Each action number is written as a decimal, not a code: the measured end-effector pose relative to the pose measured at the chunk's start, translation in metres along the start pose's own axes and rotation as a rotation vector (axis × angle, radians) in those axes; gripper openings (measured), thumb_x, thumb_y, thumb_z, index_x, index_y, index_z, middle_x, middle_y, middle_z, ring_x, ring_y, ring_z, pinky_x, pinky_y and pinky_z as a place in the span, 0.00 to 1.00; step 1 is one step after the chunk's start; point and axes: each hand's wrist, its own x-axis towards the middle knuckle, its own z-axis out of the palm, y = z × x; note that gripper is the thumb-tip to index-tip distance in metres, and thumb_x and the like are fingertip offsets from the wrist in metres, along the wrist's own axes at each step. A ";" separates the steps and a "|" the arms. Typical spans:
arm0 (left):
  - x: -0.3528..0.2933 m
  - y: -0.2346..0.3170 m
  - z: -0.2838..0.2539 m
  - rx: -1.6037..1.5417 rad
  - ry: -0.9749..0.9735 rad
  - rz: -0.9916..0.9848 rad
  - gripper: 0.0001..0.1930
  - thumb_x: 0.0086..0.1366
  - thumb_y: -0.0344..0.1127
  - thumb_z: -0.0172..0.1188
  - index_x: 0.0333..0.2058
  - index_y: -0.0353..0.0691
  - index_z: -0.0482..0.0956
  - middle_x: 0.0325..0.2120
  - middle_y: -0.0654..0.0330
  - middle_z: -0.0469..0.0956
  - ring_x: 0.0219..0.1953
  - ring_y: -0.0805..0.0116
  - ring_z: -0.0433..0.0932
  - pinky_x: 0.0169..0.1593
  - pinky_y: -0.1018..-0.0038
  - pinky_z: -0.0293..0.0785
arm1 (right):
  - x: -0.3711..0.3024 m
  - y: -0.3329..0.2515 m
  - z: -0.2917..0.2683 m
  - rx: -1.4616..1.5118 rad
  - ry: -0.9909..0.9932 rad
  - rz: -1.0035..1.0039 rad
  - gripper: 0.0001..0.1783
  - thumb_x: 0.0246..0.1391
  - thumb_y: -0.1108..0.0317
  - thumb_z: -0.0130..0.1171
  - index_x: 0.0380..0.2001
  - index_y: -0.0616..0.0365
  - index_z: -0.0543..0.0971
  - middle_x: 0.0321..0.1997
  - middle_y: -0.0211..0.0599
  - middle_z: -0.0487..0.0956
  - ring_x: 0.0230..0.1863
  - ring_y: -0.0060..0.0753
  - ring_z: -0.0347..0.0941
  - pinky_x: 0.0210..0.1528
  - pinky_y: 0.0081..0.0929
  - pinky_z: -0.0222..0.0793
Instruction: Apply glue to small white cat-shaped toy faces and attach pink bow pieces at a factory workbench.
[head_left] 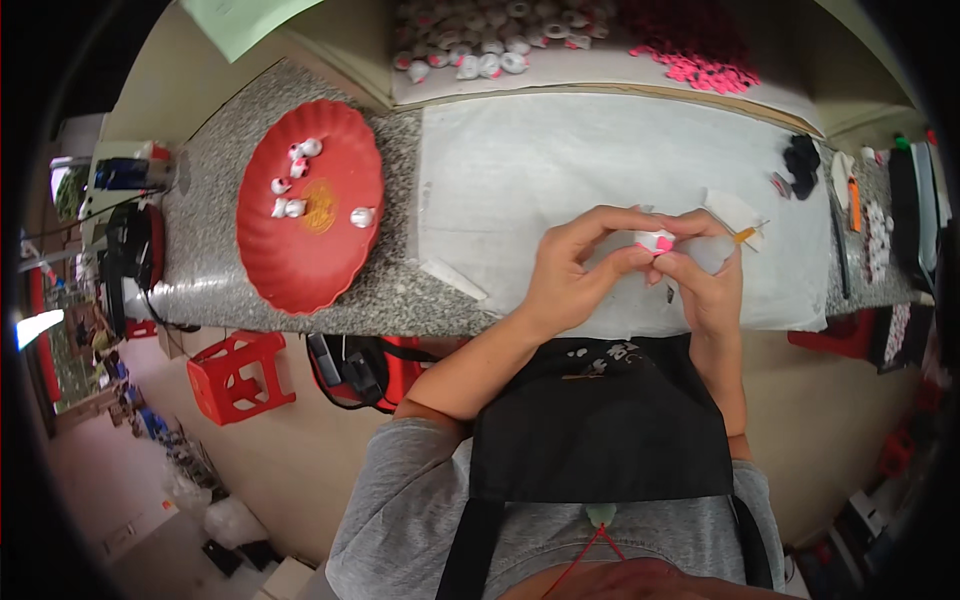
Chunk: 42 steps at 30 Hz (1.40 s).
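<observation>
My left hand (577,262) and my right hand (706,280) meet above the white sheet (520,190). Between their fingertips they pinch a small rounded white piece (655,241) with a bright pink patch. A pale translucent bottle (714,251) rests within my right hand. Its orange nozzle (744,235) with a thin needle tip sticks out to the right. A whitish scrap (735,213) lies just behind that hand. To the left, a red scalloped dish (340,255) carries several similar white pieces (301,168) with pink or dark marks.
Along the back, a shelf holds many white pieces (490,65) and a heap of pink bits (711,73). A black bundle (801,165) and an orange-handled tool (854,205) lie at the right. A white strip (453,279) lies near the front edge. Below stands a red stool (240,375).
</observation>
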 end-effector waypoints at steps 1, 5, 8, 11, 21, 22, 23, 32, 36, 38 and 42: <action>0.002 0.005 0.004 -0.032 0.005 -0.042 0.11 0.51 0.22 0.50 0.36 0.31 0.68 0.34 0.54 0.70 0.37 0.72 0.69 0.46 0.75 0.62 | 0.000 0.000 -0.001 0.019 0.037 -0.017 0.12 0.37 0.77 0.54 0.31 0.65 0.71 0.27 0.41 0.72 0.20 0.23 0.67 0.24 0.16 0.63; 0.001 0.013 -0.004 0.131 0.006 0.037 0.09 0.49 0.20 0.52 0.33 0.31 0.69 0.34 0.53 0.70 0.41 0.68 0.67 0.48 0.72 0.60 | 0.000 0.006 -0.001 0.009 -0.006 0.069 0.19 0.35 0.75 0.54 0.36 0.65 0.66 0.28 0.43 0.72 0.20 0.25 0.66 0.21 0.19 0.63; -0.003 0.035 -0.032 0.505 0.221 0.200 0.10 0.44 0.24 0.56 0.29 0.37 0.74 0.30 0.58 0.72 0.35 0.67 0.69 0.39 0.76 0.63 | 0.006 0.001 0.008 -0.025 -0.090 0.000 0.24 0.33 0.77 0.53 0.40 0.65 0.63 0.27 0.43 0.71 0.18 0.22 0.64 0.20 0.15 0.61; -0.006 0.063 -0.098 1.131 0.581 0.341 0.10 0.46 0.25 0.55 0.31 0.35 0.72 0.28 0.58 0.72 0.34 0.65 0.69 0.40 0.74 0.63 | 0.006 0.002 -0.006 -0.103 -0.022 0.005 0.28 0.32 0.78 0.50 0.44 0.64 0.60 0.27 0.37 0.69 0.17 0.18 0.60 0.18 0.11 0.57; 0.091 0.048 -0.067 1.417 0.098 0.387 0.13 0.46 0.28 0.55 0.34 0.39 0.71 0.32 0.54 0.70 0.38 0.58 0.65 0.39 0.69 0.62 | -0.007 0.001 -0.028 -0.015 0.009 -0.074 0.20 0.37 0.74 0.45 0.38 0.59 0.58 0.39 0.41 0.61 0.21 0.23 0.60 0.16 0.14 0.57; 0.111 0.037 -0.067 1.467 0.110 0.394 0.13 0.46 0.28 0.55 0.34 0.40 0.72 0.30 0.55 0.71 0.35 0.58 0.67 0.38 0.69 0.63 | -0.009 -0.001 -0.026 -0.017 -0.003 -0.079 0.20 0.37 0.74 0.45 0.38 0.59 0.58 0.39 0.41 0.61 0.21 0.23 0.60 0.16 0.14 0.57; 0.128 0.025 -0.068 1.511 0.120 0.402 0.12 0.45 0.28 0.55 0.33 0.41 0.72 0.27 0.55 0.72 0.32 0.58 0.68 0.36 0.69 0.64 | -0.012 -0.003 -0.024 -0.008 0.005 -0.062 0.18 0.38 0.73 0.44 0.37 0.59 0.58 0.40 0.42 0.61 0.23 0.25 0.62 0.17 0.16 0.59; 0.177 -0.022 -0.068 1.773 0.117 0.485 0.05 0.44 0.31 0.53 0.23 0.42 0.74 0.19 0.55 0.71 0.23 0.58 0.71 0.25 0.68 0.68 | -0.022 -0.010 -0.044 -0.025 0.146 -0.033 0.17 0.42 0.72 0.43 0.39 0.61 0.60 0.44 0.40 0.61 0.35 0.31 0.65 0.27 0.25 0.66; 0.177 -0.016 -0.068 1.591 0.054 0.460 0.05 0.45 0.31 0.53 0.25 0.43 0.74 0.19 0.56 0.71 0.24 0.58 0.70 0.24 0.67 0.67 | -0.017 -0.009 -0.043 0.008 0.152 -0.039 0.21 0.44 0.73 0.43 0.45 0.63 0.60 0.44 0.39 0.62 0.37 0.32 0.65 0.30 0.26 0.67; 0.176 -0.014 -0.064 1.570 0.063 0.461 0.06 0.46 0.32 0.53 0.26 0.44 0.74 0.21 0.57 0.71 0.26 0.59 0.70 0.27 0.68 0.67 | -0.016 -0.008 -0.042 0.030 0.158 -0.027 0.21 0.44 0.72 0.43 0.46 0.63 0.60 0.44 0.39 0.62 0.37 0.31 0.66 0.29 0.26 0.67; 0.164 -0.010 -0.028 1.602 0.004 0.447 0.13 0.50 0.36 0.53 0.38 0.48 0.70 0.30 0.57 0.72 0.34 0.58 0.69 0.38 0.68 0.64 | -0.017 -0.005 -0.049 0.086 0.167 0.015 0.22 0.45 0.71 0.44 0.47 0.62 0.59 0.44 0.37 0.64 0.36 0.31 0.66 0.29 0.25 0.68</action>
